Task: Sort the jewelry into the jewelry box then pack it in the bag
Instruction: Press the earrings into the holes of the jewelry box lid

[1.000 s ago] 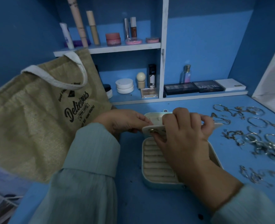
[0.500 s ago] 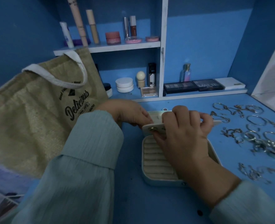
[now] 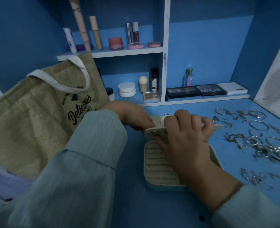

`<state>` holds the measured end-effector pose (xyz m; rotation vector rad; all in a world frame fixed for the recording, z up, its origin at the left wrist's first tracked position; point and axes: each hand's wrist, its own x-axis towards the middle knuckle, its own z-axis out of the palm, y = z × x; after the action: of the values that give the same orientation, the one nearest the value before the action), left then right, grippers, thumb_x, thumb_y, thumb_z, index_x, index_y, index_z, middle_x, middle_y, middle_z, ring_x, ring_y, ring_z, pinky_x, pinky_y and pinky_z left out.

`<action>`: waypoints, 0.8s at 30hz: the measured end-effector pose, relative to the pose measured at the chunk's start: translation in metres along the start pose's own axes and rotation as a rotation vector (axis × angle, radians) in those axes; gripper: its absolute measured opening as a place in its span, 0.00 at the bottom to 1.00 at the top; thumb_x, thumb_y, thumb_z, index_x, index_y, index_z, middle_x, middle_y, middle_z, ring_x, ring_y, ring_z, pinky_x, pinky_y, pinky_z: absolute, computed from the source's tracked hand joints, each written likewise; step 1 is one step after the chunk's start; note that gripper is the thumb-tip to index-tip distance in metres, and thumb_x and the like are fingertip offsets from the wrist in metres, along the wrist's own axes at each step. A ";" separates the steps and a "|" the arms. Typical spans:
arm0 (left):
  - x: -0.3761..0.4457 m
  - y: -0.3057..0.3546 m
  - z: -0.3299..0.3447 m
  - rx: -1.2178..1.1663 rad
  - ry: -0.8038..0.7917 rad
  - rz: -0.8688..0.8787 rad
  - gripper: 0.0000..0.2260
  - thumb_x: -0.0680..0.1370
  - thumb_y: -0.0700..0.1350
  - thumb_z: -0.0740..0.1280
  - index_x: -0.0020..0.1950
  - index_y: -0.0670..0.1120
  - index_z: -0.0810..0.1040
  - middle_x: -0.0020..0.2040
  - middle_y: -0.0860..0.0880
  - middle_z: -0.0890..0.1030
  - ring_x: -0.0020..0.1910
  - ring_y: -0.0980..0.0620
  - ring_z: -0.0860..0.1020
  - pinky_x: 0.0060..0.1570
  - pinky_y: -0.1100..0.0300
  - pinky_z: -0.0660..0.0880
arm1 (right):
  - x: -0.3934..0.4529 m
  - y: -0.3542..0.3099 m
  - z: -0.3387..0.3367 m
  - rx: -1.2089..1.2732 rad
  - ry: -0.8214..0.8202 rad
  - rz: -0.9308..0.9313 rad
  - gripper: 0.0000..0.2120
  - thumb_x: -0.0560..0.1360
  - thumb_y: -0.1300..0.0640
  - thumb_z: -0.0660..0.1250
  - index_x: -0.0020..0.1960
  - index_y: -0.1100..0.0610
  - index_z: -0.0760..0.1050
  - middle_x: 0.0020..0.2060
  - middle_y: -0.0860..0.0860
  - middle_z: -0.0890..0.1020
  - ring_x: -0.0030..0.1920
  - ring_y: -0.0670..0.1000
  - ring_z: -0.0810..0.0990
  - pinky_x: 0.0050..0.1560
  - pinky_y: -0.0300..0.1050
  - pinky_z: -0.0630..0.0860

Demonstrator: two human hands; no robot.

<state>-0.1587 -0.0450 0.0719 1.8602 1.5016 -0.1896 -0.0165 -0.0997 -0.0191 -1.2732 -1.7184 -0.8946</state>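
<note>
A cream jewelry box (image 3: 159, 168) lies open on the blue table, its ring rolls showing. Over it a cream earring panel (image 3: 152, 131) is raised, with a gold stud on it. My left hand (image 3: 134, 119) grips the panel's left end. My right hand (image 3: 185, 137) curls over the panel's top, its thumb pressing by the gold stud. Silver rings, hoops and chains (image 3: 259, 142) lie spread to the right of the box. A beige jute bag (image 3: 37, 116) with white handles stands at the left.
Shelves at the back hold cosmetics: tubes and jars on the upper shelf (image 3: 113, 51), white jars, a bottle and eyeshadow palettes (image 3: 197, 91) on the lower. A white panel (image 3: 277, 83) borders the right side.
My left arm has risen and moved forward, its sleeve filling more of the view. Both hands stay on the earring panel; the box has not moved.
</note>
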 end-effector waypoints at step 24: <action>0.000 -0.042 0.058 -0.663 0.495 0.188 0.12 0.77 0.36 0.60 0.48 0.50 0.80 0.46 0.54 0.80 0.47 0.59 0.76 0.40 0.67 0.68 | 0.058 0.010 0.014 0.070 -0.466 -0.001 0.35 0.48 0.40 0.79 0.47 0.58 0.75 0.43 0.56 0.76 0.43 0.59 0.77 0.49 0.58 0.71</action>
<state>-0.1777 -0.0784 0.0115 1.5292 1.4387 0.8163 -0.0198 -0.0617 0.0282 -1.5157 -2.0847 -0.5564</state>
